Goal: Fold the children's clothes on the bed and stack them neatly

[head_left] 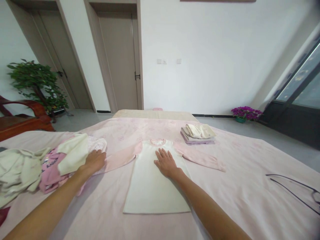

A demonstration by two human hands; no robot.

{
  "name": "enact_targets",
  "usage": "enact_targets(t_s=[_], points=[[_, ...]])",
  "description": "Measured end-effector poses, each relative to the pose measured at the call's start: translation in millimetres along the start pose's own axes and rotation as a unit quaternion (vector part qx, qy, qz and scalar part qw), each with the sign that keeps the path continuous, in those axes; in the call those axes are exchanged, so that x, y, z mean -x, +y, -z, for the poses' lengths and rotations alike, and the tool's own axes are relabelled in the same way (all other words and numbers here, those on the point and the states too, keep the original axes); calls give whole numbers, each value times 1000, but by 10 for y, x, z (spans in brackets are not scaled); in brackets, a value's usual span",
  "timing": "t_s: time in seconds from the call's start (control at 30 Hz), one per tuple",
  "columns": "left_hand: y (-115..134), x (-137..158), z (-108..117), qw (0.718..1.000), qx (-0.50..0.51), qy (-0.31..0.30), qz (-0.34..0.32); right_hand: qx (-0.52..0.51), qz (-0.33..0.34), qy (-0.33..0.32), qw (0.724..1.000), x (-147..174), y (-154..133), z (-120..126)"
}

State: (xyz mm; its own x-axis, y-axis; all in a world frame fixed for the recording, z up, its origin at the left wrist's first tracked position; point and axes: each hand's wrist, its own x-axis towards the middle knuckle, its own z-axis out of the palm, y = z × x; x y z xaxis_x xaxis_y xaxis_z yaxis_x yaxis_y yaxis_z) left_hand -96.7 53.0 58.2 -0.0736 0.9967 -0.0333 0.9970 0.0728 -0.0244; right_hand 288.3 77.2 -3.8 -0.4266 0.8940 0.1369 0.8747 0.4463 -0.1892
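Observation:
A long-sleeved child's shirt [156, 196], with a cream body and pink sleeves, lies spread flat on the pink bed sheet [240, 206], its neckline pointing away from me. Flat on the upper chest of this shirt rests my right hand [166, 163], fingers extended and slightly apart. My left hand [96, 161] is at the cuff of the left sleeve, with its fingers curled and closed on the cuff; the fingertips are partly hidden. Right beside that hand, a loose heap of clothes [72, 153] holds cream, pink and white pieces.
Folded clothes [198, 133] form a small stack beyond the right sleeve. Eyeglasses [295, 183] lie at the right edge. A crumpled cream garment [20, 170] is at far left. Behind stand a wooden chair [37, 113], a leafy plant [35, 80] and purple flowers [246, 112].

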Motion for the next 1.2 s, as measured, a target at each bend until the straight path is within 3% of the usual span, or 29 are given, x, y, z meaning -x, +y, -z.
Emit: enact_targets(t_s=[0.1, 0.17, 0.23, 0.27, 0.33, 0.4, 0.43, 0.47, 0.5, 0.53, 0.57, 0.6, 0.7, 0.73, 0.8, 0.93, 1.2], points=[[27, -15, 70, 1000, -7, 15, 0, -44, -14, 9, 999, -12, -44, 57], [120, -15, 146, 999, 40, 37, -6, -124, -24, 26, 992, -22, -166, 120], [314, 26, 235, 984, 162, 71, -22, -275, -46, 32, 960, -30, -386, 206], [450, 66, 278, 965, 249, 82, -32, -372, -63, 23, 926, -31, -525, 254], [770, 182, 347, 900, 431, 55, -44, -574, -87, -24, 814, -22, -824, 347], [1084, 319, 386, 801, 595, -42, -54, -696, -61, -46, 714, -4, -1082, 410], [1209, 383, 391, 745, 657, -93, -65, -726, -47, -45, 685, 5, -1173, 421], [1302, 439, 387, 700, 698, -132, -73, -736, -45, -37, 674, 9, -1233, 415], [1357, 485, 374, 673, 720, -153, -74, -733, -63, -23, 677, 8, -1259, 393], [1373, 523, 352, 669, 724, -155, -69, -721, -95, -8, 686, 0, -1253, 362], [1354, 554, 324, 690, 707, -143, -58, -706, -132, 6, 696, -17, -1217, 327], [1306, 584, 289, 730, 671, -122, -44, -693, -166, 16, 702, -41, -1159, 296], [1086, 716, 173, 879, 471, -64, -36, -678, -200, 23, 707, -151, -911, 308], [1021, 785, 135, 918, 392, -52, -40, -675, -197, 21, 711, -197, -825, 358], [947, 956, 68, 963, 261, -44, -49, -662, -189, 21, 725, -301, -675, 513], [1014, 1304, -33, 979, 175, -82, -64, -642, -161, 42, 748, -535, -461, 874], [1134, 1506, -163, 965, 242, -84, -51, -620, -150, 107, 763, -827, -121, 1297]])
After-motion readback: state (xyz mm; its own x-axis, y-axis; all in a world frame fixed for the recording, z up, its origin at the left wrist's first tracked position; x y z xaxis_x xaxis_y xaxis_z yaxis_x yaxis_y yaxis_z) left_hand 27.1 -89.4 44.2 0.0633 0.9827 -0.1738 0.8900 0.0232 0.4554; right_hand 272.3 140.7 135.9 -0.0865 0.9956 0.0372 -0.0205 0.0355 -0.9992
